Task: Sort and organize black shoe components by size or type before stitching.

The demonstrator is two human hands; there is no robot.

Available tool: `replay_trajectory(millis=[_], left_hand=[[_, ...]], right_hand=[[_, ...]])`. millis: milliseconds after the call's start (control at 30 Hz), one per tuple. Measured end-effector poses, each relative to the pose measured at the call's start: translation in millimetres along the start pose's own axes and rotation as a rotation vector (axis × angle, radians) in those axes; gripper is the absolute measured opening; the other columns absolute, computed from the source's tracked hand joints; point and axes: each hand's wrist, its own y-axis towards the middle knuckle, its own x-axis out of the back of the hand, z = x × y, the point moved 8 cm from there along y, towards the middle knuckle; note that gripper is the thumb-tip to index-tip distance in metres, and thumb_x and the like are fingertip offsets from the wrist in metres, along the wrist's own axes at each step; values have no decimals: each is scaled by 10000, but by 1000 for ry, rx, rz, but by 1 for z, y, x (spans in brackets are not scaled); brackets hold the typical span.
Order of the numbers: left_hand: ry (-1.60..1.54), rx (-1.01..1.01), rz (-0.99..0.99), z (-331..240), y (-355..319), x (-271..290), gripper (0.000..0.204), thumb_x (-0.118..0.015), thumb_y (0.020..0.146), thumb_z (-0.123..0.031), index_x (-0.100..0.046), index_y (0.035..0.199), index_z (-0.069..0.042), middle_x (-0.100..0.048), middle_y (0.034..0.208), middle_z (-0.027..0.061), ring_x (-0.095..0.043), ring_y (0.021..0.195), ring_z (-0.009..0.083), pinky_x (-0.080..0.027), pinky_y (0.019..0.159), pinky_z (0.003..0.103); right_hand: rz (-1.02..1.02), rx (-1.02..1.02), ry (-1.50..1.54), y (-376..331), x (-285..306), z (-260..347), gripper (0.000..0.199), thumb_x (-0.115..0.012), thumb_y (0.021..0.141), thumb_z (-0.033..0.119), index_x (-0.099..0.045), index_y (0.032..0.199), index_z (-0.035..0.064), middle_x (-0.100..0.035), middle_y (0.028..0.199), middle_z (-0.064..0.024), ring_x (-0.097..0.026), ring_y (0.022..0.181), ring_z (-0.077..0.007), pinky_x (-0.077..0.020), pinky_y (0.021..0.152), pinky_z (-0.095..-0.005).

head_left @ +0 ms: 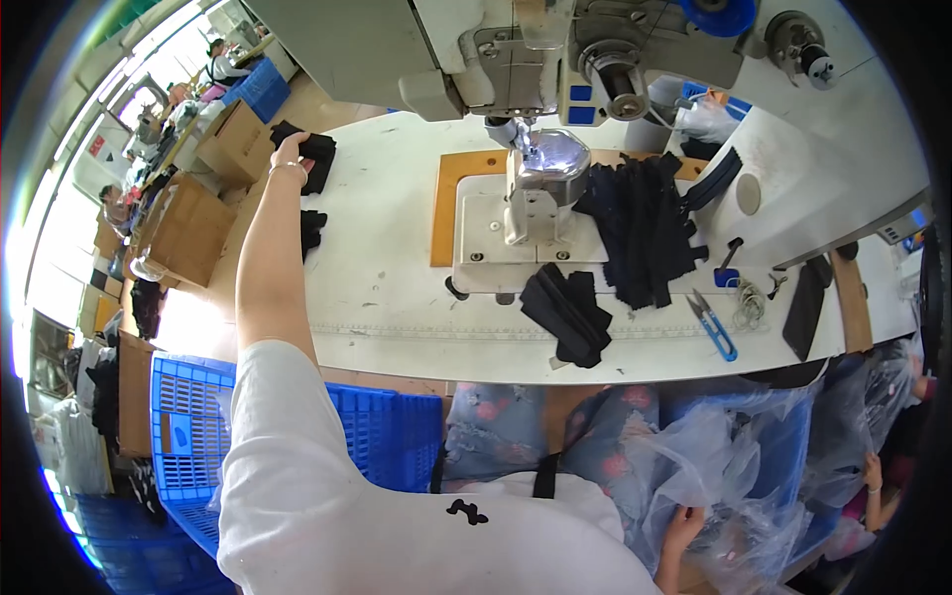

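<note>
My left arm reaches to the far left edge of the white sewing table [387, 228]. My left hand [290, 157] is closed on a black fabric piece [318, 164] there, and a smaller black piece [312, 232] lies nearer along the same edge. Low on the right, beside my lap, my right hand [682, 528] is curled at the edge of a clear plastic bag [724, 466], its fingers partly hidden. The bag lines a blue crate [795, 451]. By the sewing machine's bed [481, 233] lie a heap of black fabric strips [640, 233] and a small black stack [567, 315].
The sewing machine head [506, 69] overhangs the far side of the table. Blue-handled thread snips [716, 332] and a tangle of thread [749, 305] lie at right. A blue basket [382, 426] stands below left. Another person's hand [873, 473] shows at far right. Cardboard boxes [183, 228] stand left.
</note>
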Motion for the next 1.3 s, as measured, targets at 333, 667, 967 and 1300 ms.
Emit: replay_trajectory(millis=[333, 667, 967, 1300], left_hand=[[110, 127, 381, -38, -69, 37, 238, -728, 784, -185, -594, 952, -81, -627, 923, 56, -593, 879, 174, -484, 859, 328], [521, 31, 653, -21, -231, 111, 269, -642, 865, -113, -520, 1099, -66, -648, 948, 21, -649, 780, 106, -533, 679, 242], [561, -69, 784, 51, -309, 84, 892, -665, 756, -35, -185, 1505, -111, -547, 1206, 123, -592, 932, 185, -508, 761, 310], [469, -284, 1413, 53, -537, -51, 863, -728, 626, 64, -358, 1394, -70, -528, 1182, 92, -563, 1065, 192, -482, 921, 330]], right_hand=[[-67, 14, 61, -4, -19, -29, 245, -546, 917, 105, -600, 1063, -84, -631, 993, -252, -589, 881, -393, -451, 800, -411], [-43, -68, 38, 4, -27, -39, 278, -539, 937, 143, -598, 1081, -88, -631, 997, -257, -602, 885, -374, -455, 784, -415], [-58, 30, -14, 7, -16, -23, 172, -585, 851, 98, -626, 925, -52, -622, 892, -218, -562, 768, -350, -445, 707, -400], [-441, 257, 232, 9, 70, 106, 70, -625, 828, 47, -650, 891, 32, -599, 836, -98, -559, 804, -276, -435, 744, -369]])
